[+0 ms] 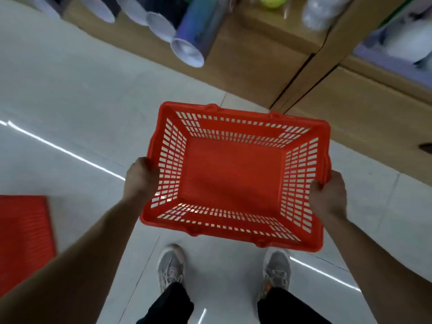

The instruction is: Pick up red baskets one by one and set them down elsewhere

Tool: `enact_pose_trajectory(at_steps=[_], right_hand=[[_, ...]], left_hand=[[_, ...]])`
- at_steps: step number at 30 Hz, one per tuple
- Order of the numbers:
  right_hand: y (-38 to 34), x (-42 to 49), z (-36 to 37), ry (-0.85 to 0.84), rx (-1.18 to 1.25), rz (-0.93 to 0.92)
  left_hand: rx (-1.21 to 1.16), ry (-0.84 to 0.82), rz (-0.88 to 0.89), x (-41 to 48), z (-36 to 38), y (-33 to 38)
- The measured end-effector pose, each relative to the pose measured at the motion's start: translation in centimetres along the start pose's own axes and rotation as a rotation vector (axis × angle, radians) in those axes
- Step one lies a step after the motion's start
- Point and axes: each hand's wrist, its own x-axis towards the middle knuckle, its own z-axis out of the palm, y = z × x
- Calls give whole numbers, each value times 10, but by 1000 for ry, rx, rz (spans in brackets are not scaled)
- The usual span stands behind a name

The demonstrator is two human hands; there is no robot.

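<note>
One red basket point(233, 176) hangs between the two hands above the tiled floor point(70, 101), nothing inside it. The left hand point(141, 177) curls over the left rim; the right hand point(328, 195) clamps the right rim. For a sound carry, level both grips and keep the rim horizontal. Beyond the fingers: one shelf unit point(257, 61), several tubes point(194, 40). Below: two shoes point(170, 267).

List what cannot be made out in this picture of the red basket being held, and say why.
Head view:
- Fingers of left hand and right hand: hidden behind the red basket rim.
- Tube labels on the shelf: blurred.
- Red object: cut off by the left edge.
- Yellow-green item: cut off at the top.
</note>
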Motion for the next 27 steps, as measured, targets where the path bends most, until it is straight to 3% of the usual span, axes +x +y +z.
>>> enact_pose_trajectory(at_steps=[8,14,20,27], right_hand=[[-99,-141,-135,-116,8,-231],[-203,-260,-236,-283,28,-586],[-274,-400,-298,-526,-30,-942],[-265,-622,-295,-747,-134,-1299]], left_hand=[[-179,234,-278,-202,-165,-20],[-326,434,-539,-425,-285,-39],[-551,719,-768,-649,-306,-61],[-776,1050,-1131,-866,-267,-120]])
